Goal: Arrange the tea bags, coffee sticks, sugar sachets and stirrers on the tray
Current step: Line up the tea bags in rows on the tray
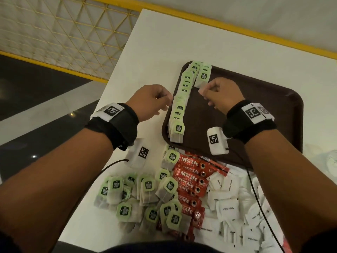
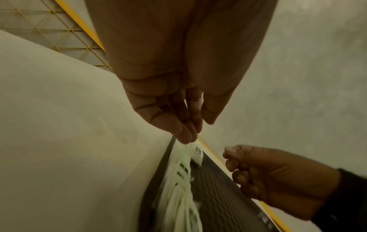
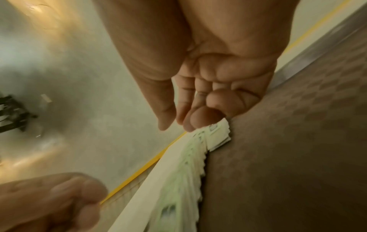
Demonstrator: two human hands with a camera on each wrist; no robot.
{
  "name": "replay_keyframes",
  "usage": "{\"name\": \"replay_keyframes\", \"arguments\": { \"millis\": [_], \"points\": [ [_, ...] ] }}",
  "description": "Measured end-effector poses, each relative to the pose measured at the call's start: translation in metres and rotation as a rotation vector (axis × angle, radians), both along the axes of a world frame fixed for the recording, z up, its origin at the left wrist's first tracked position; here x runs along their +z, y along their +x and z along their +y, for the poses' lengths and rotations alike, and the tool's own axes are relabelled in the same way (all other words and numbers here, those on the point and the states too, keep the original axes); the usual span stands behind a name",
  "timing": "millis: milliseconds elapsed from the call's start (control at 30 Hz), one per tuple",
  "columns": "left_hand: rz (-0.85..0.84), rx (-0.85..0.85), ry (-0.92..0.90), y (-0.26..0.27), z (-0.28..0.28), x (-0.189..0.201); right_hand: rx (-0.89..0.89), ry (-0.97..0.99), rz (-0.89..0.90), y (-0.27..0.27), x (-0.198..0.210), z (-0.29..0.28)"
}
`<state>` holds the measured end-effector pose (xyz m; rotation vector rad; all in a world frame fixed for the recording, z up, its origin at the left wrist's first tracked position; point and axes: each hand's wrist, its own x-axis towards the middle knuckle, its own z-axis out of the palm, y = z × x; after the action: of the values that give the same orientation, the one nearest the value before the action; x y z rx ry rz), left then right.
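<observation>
A brown tray [image 1: 246, 106] lies on the white table. A long overlapping row of green-tagged tea bags [image 1: 179, 106] runs down its left side. A short second stack of tea bags [image 1: 204, 75] starts beside it at the far end. My left hand [image 1: 166, 102] hovers at the tray's left rim and holds nothing; its relaxed fingertips [image 2: 186, 138] are by the row [image 2: 180, 188]. My right hand [image 1: 205, 90] is over the tray, fingers loosely curled, fingertips [image 3: 198, 120] touching the short stack [image 3: 218, 135]. Thumb and fingers stay apart.
Near me on the table lie a loose pile of tea bags [image 1: 145, 196], red coffee sticks [image 1: 191, 181] and white sugar sachets [image 1: 229, 203]. I see no stirrers. The table's left edge [image 1: 116, 70] drops to the floor beside a yellow mesh railing [image 1: 54, 33].
</observation>
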<state>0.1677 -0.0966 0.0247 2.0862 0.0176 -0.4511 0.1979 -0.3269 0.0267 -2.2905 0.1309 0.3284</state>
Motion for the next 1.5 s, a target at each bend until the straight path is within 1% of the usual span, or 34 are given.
{"name": "replay_keyframes", "arguments": {
  "millis": [67,167,233,300,400,533,667,733,867,967,1133,1267,1400,1500],
  "points": [
    [0.013,-0.102,0.085,-0.022,0.005,0.0,0.123,-0.023,0.026,-0.032,0.009,0.008],
    [0.027,-0.213,0.218,-0.049,0.015,-0.005,0.302,-0.121,0.087,-0.077,0.012,0.02],
    [0.03,-0.278,0.316,-0.064,0.019,-0.012,0.39,-0.187,0.156,-0.103,0.011,0.027],
    [0.05,-0.313,0.37,-0.076,0.018,-0.019,0.438,-0.255,0.201,-0.122,0.005,0.032],
    [0.07,-0.31,0.412,-0.086,0.012,-0.03,0.444,-0.381,0.183,-0.137,-0.006,0.041],
    [0.018,-0.312,0.448,-0.09,0.003,-0.041,0.447,-0.539,0.138,-0.146,-0.012,0.055],
    [0.005,-0.297,0.43,-0.093,0.0,-0.044,0.436,-0.659,0.105,-0.155,-0.019,0.07],
    [0.002,-0.299,0.408,-0.093,0.0,-0.045,0.401,-0.671,0.102,-0.157,-0.022,0.075],
    [-0.023,-0.313,0.397,-0.094,0.004,-0.045,0.342,-0.601,0.113,-0.16,-0.025,0.081],
    [-0.031,-0.303,0.389,-0.094,0.007,-0.047,0.309,-0.498,0.129,-0.162,-0.024,0.078],
    [-0.032,-0.251,0.368,-0.097,0.0,-0.048,0.275,-0.318,0.082,-0.165,-0.021,0.068],
    [-0.022,-0.197,0.407,-0.097,-0.008,-0.049,0.161,-0.139,0.065,-0.167,-0.015,0.054],
    [0.014,-0.19,0.458,-0.097,-0.012,-0.048,0.062,-0.058,0.028,-0.165,-0.01,0.041],
    [0.061,-0.181,0.448,-0.097,-0.014,-0.047,0.004,0.01,0.029,-0.162,-0.008,0.035]
  ]
}}
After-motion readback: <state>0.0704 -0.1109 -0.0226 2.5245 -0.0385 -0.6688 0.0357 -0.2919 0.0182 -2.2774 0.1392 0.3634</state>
